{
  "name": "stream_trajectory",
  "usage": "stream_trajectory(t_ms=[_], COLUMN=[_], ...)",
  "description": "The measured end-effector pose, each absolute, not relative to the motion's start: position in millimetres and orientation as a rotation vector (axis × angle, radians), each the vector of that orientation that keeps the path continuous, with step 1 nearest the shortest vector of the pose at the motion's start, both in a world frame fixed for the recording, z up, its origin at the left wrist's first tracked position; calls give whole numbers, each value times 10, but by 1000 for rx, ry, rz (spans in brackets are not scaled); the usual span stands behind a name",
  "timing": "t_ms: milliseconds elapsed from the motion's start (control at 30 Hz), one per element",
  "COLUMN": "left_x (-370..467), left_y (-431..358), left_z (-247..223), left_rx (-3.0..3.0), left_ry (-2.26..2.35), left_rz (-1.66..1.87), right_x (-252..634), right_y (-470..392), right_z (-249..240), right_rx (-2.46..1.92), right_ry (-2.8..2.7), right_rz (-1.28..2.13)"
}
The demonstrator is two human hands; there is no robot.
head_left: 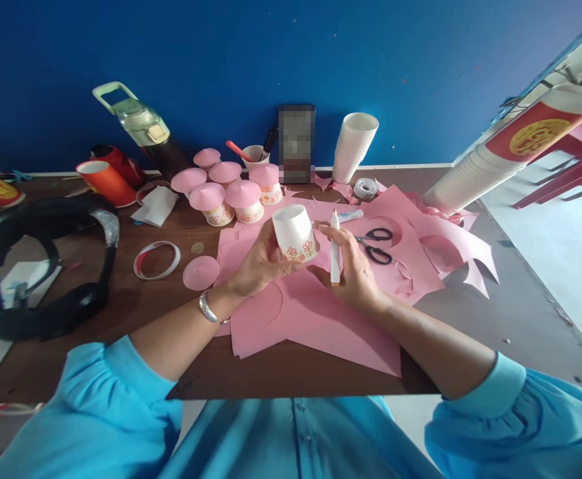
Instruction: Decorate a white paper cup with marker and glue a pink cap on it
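Observation:
In my left hand [259,266] is a white paper cup [293,229], held upside down above the pink paper. Orange flower drawings run around the cup's lower band. My right hand [353,269] grips a white marker pen [335,249], which stands nearly upright just right of the cup, apart from it. Pink paper sheets [315,326] lie under both hands. Black-handled scissors [378,245] rest on the paper beyond my right hand. Behind the cup stand several decorated cups with pink cone tops [243,194]. A loose pink cone [201,273] lies left of my left wrist.
A tape roll [156,260] and a black headband-like device [48,266] lie at left. At the back are a bottle [144,126], a phone [296,143], a pen cup [255,156] and stacked white cups [354,146]. Another cup stack [515,150] leans at right beside paper scraps [463,246].

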State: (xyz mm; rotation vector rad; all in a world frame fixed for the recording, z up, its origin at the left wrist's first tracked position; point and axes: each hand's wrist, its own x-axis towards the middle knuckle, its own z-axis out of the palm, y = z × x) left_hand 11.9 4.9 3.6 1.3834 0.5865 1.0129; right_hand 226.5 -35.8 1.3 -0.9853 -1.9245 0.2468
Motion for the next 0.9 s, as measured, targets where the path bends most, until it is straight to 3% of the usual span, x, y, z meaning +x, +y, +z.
stream_trajectory(t_ms=[233, 400, 633, 900], left_x=[127, 148, 133, -3], left_y=[71, 59, 30, 51], left_z=[-38, -9, -17, 12], left_rx=[1724, 1955, 2064, 1713], left_ry=[896, 1047, 938, 756], left_rz=[1151, 1066, 964, 881], right_x=[2253, 2269, 2285, 2293], right_y=[-368, -352, -342, -337], right_z=[-6, -21, -36, -14], right_rx=[-1001, -1051, -1024, -1015], right_ry=[-1894, -1877, -1886, -1897], right_rz=[289, 316, 339, 338])
